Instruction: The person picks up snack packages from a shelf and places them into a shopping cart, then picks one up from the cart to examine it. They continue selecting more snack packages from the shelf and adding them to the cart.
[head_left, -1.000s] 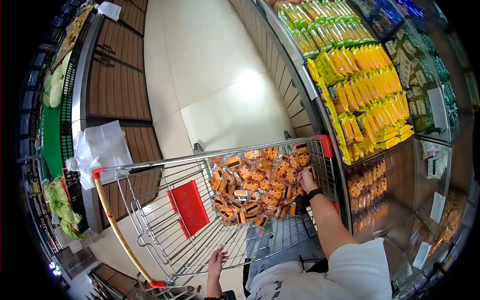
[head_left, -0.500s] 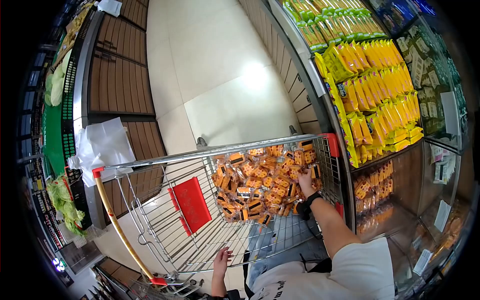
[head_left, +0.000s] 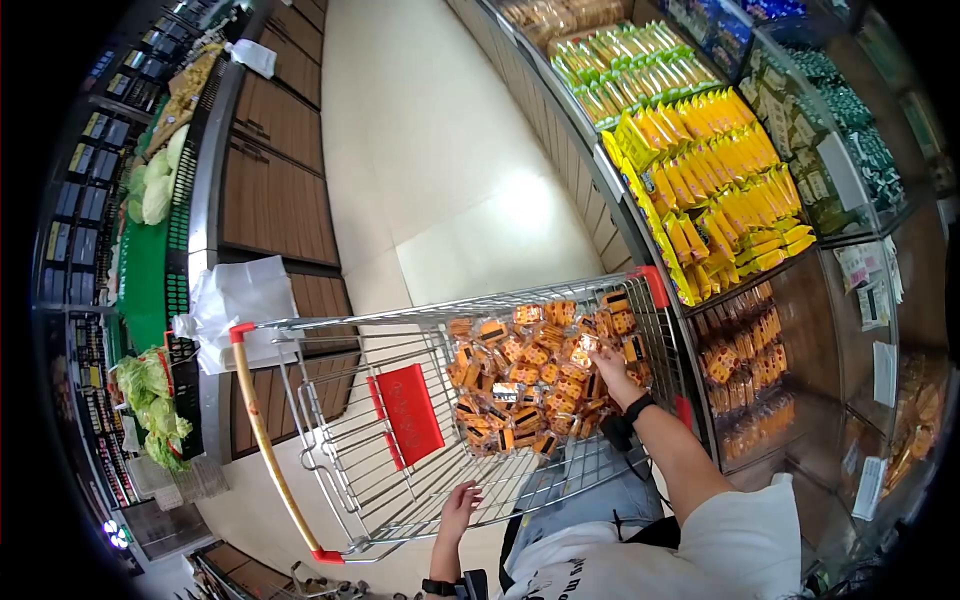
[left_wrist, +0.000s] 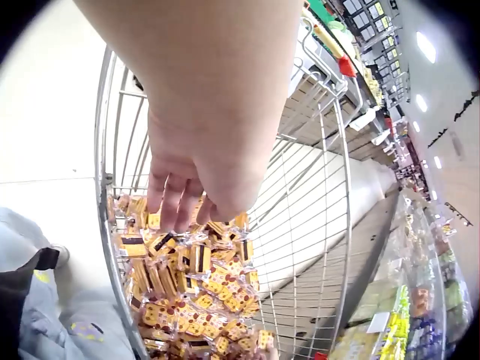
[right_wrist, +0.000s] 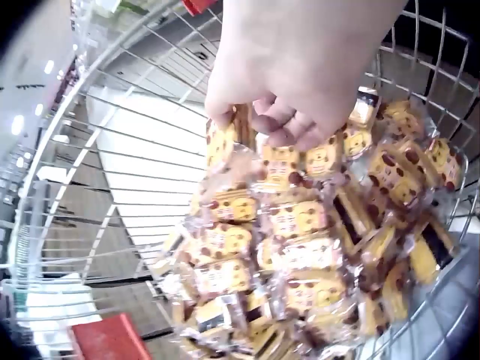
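Note:
A metal shopping cart (head_left: pixel 520 505) holds a heap of small orange-yellow snack packets (head_left: pixel 510 390) in clear wrappers with brown spots and dark labels. My right hand (head_left: pixel 618 378) is over the heap's right side. Its thumb and curled fingers pinch one snack packet (right_wrist: pixel 219 146), seen in the right wrist view; the palm side hides part of it. On the cart's near side, my left hand (head_left: pixel 460 508) hovers by the wire rim, fingers loosely bent and holding nothing. In the left wrist view, that hand (left_wrist: pixel 202 169) overlaps the heap from above.
A red plastic panel (head_left: pixel 408 415) sits inside the cart, left of the heap. Shelves on the right carry yellow snack bags (head_left: pixel 715 215) and more orange packets (head_left: pixel 745 350). On the left are a green produce stand (head_left: pixel 145 265) with cabbages and white plastic bags (head_left: pixel 245 305).
My right hand has moved left and slightly inward over the heap, and a packet now shows at its fingertips. The head view has shifted; my left hand stays by the near rim.

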